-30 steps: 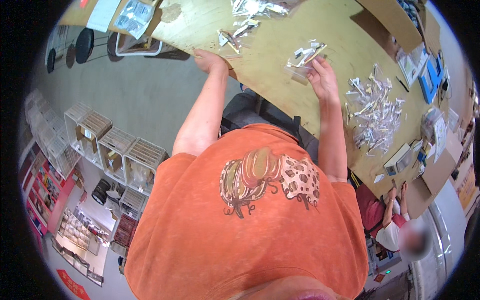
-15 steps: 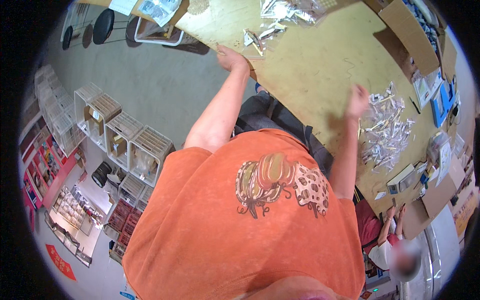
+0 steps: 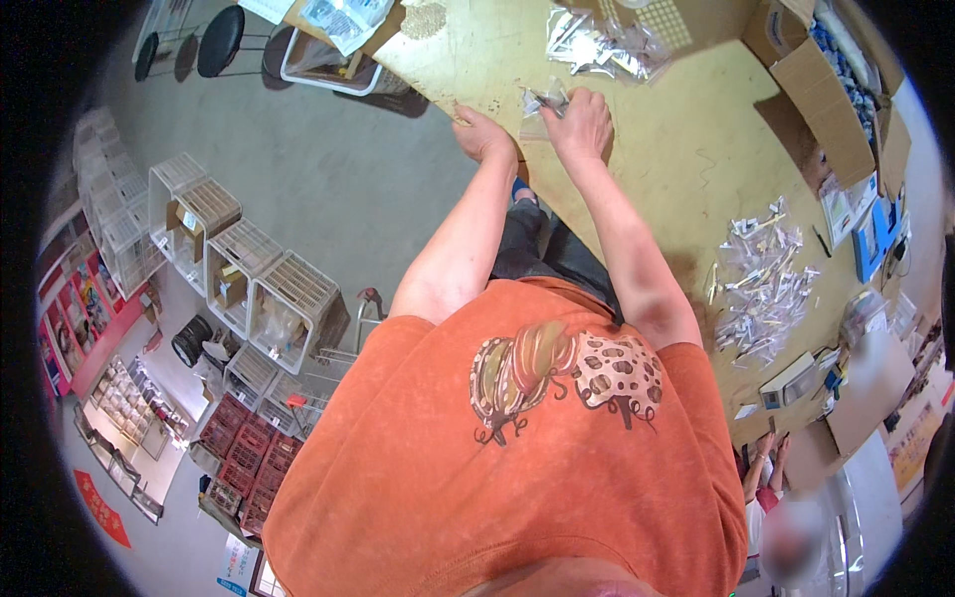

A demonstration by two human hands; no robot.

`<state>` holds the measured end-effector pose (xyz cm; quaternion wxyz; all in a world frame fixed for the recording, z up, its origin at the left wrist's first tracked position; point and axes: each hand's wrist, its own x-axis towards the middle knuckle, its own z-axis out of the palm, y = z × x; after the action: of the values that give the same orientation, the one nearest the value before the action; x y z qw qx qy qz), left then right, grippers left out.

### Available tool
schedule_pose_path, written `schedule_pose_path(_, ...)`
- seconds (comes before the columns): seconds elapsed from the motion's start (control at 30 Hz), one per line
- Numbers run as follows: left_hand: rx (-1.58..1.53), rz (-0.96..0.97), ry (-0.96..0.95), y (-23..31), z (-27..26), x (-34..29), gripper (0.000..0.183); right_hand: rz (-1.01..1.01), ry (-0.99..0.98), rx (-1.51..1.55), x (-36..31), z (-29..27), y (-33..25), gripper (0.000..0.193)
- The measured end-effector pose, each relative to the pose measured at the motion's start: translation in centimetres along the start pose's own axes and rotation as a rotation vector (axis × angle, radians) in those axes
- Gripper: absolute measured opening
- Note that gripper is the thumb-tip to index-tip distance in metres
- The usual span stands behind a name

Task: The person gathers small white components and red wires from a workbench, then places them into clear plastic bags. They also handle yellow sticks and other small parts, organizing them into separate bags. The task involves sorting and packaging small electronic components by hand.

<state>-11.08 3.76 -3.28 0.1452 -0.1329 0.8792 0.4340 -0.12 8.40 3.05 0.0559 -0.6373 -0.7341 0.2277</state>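
Note:
My right hand (image 3: pixel 585 127) reaches over the near edge of the table (image 3: pixel 657 169). Its fingers and thumb are closed on a small clear plastic packet (image 3: pixel 546 103) with white and dark bits; the fingers partly cover it. A clear bag (image 3: pixel 533 127) lies flat just below that packet, at the table's edge. To the left, my left hand (image 3: pixel 485 135) rests by the edge with its fingers stretched out and slightly bent, nothing visible in them. A heap of small packets with pale sticks (image 3: pixel 764 289) lies on the table at the right.
Silvery packets (image 3: pixel 607 45) lie at the far side. An open cardboard box (image 3: pixel 816 104) stands far right, near a blue holder (image 3: pixel 877 234). A white bin (image 3: pixel 333 75) is left of the table. White crates (image 3: pixel 284 308) line the left. Another person's hands (image 3: pixel 771 458) show lower right.
My right hand has swung left from beside the heap to the small packet near the edge and closed on it. My left hand has shifted slightly right and down in view.

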Motion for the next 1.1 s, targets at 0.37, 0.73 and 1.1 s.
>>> schedule_pose_path(0.37,0.007,-0.141,-0.167,2.2,-1.1,-1.5,0.062,0.420,-0.105,1.239,-6.0,-4.7,11.4,0.035)
schedule_pose_path(0.73,0.061,-0.036,-0.098,0.9,-0.4,0.4,0.064,0.725,0.577,0.818,-13.3,-15.1,30.9,0.078)
schedule_pose_path(1.1,0.033,0.078,-0.025,0.3,0.0,0.0,0.061,0.283,0.201,0.332,-0.5,-8.8,14.6,0.071)
